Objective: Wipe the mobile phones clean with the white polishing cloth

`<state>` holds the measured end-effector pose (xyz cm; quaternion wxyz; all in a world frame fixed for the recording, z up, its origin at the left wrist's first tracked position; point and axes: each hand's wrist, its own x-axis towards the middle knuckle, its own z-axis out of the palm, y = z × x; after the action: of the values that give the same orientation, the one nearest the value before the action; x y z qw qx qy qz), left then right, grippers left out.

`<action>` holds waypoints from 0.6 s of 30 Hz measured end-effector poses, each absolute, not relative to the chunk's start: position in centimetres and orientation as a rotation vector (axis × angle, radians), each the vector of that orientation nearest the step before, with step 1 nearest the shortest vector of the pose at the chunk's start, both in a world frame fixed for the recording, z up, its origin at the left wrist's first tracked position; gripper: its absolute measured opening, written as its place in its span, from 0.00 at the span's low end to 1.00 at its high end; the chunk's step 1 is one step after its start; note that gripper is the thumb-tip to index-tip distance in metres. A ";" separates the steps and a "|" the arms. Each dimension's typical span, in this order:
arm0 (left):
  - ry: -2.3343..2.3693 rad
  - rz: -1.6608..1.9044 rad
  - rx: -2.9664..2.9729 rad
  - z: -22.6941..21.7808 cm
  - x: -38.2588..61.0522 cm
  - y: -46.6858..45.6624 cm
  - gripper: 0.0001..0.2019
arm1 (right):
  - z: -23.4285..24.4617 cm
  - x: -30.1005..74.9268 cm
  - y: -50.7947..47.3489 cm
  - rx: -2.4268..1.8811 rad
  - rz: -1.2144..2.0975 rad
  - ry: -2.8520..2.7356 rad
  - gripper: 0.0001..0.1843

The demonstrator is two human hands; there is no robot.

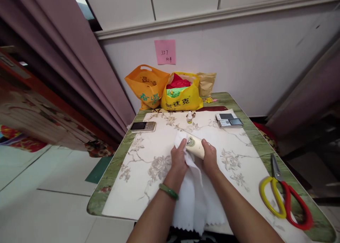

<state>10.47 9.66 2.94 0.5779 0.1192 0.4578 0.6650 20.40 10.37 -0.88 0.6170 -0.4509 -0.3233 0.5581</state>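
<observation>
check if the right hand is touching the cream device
Touching. The head view shows the right hand holding the right end of the cream device, with no gap between them.

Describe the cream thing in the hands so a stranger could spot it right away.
On the table with a flower-patterned cover, look between the left hand and right hand. The cream block there adjoins white cloth. Unlike the phones lying on either side, it is held in hand and bears a round greenish patch.
</observation>
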 end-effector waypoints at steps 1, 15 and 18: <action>1.083 1.514 0.349 3.1 10.0 9.5 0.22 | -0.8 20.4 10.5 -1.009 1.313 -0.677 0.23; 0.824 1.620 -0.039 1.9 9.3 8.0 0.27 | -1.3 20.3 11.2 -0.906 1.363 -0.613 0.14; 0.825 1.570 0.105 3.0 8.0 9.2 0.30 | -1.1 20.1 10.6 -0.969 1.431 -0.852 0.14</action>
<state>8.00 9.16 3.05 0.6307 0.0459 0.3602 0.6858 20.09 10.65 -1.11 0.5709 -0.4128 -0.3633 0.6097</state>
